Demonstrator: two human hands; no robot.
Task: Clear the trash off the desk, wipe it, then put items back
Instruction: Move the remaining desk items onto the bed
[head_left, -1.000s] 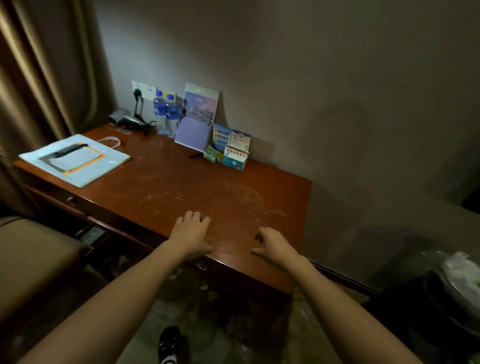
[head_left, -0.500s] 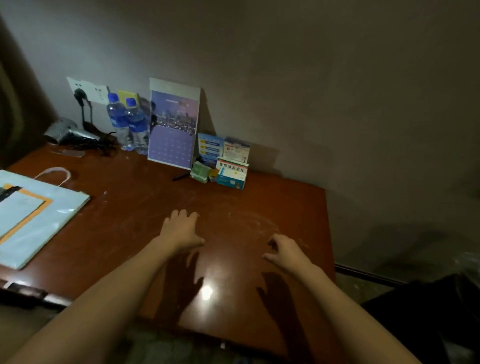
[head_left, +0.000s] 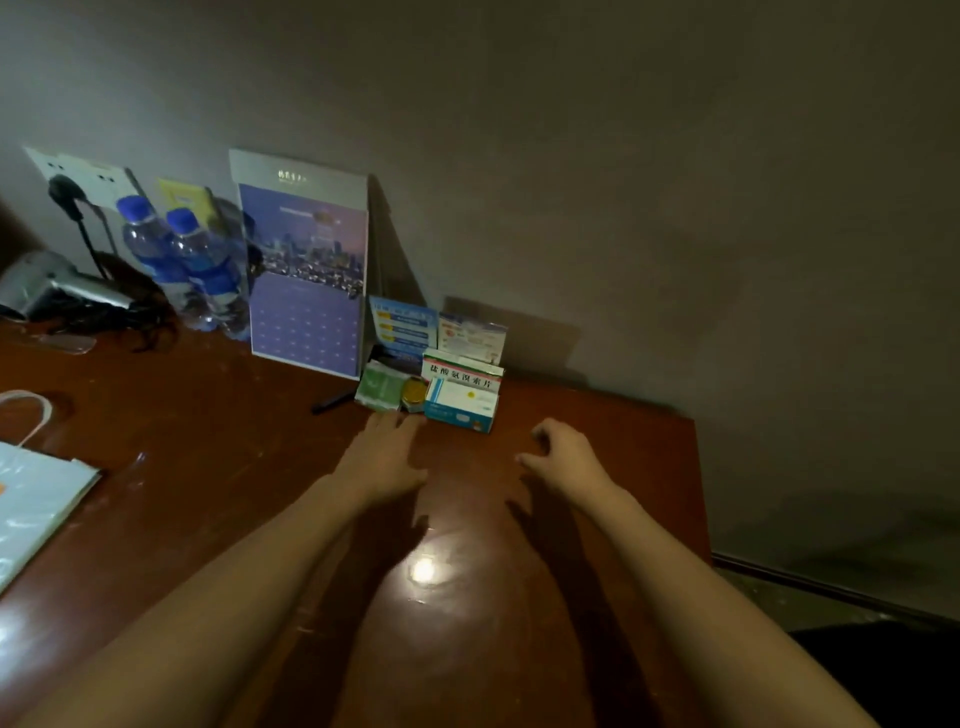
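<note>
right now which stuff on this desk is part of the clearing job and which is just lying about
Part of the job:
- desk
- medicine box
- green packet
- small tin
- left hand, reaching toward them
- right hand

Just lying about:
- calendar
- water bottles
- hair dryer
- paper bag

On the one desk (head_left: 208, 457) stand two bottles (head_left: 150, 249) (head_left: 208, 270) at ten o'clock, one calendar (head_left: 306, 270) at eleven, and one hair dryer (head_left: 47, 286) at nine with one wall socket (head_left: 78, 174) above it. Near twelve o'clock sit two upright cards (head_left: 402, 327) (head_left: 471, 336), one white box (head_left: 460, 397), one green packet (head_left: 379, 387), one small yellow tin (head_left: 414, 397) and one pen (head_left: 331, 402). One paper bag (head_left: 31, 499) lies at eight o'clock, and two hands (head_left: 384, 457) (head_left: 563, 457) reach over the wood.
</note>
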